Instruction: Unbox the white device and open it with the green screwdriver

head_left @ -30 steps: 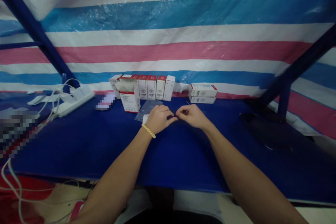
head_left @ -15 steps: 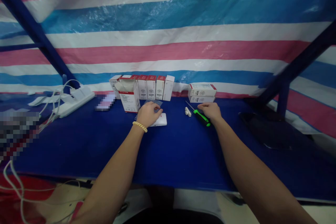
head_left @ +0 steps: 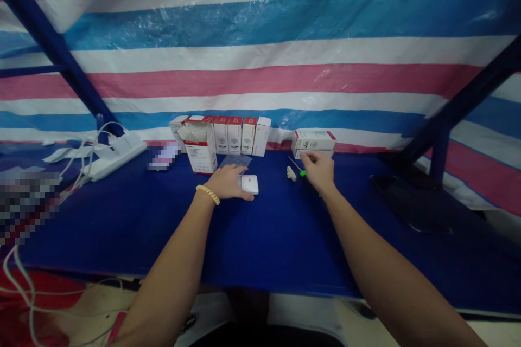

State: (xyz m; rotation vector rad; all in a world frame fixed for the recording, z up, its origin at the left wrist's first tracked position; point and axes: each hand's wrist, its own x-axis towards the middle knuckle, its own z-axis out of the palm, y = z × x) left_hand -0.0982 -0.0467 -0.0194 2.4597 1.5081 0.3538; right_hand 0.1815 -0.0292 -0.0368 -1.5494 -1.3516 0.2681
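Note:
On the blue table, my left hand has its thumb and fingers around the left end of a white device with a small red mark. Behind that hand lies a clear plastic bag. My right hand is over the green and black screwdriver, covering most of its handle, with the fingertips together; whether they grip anything is hidden. The screwdriver's shaft points to the back left. Just left of it lies a small cream-white part.
An opened white box stands before a row of red and white boxes. Two stacked boxes are behind my right hand. A white power strip with cables is at left, and a dark flat object at right.
My left hand has moved from above the device and bag to the device's left end, its fingers spread around it. My right hand has shifted left over the screwdriver.

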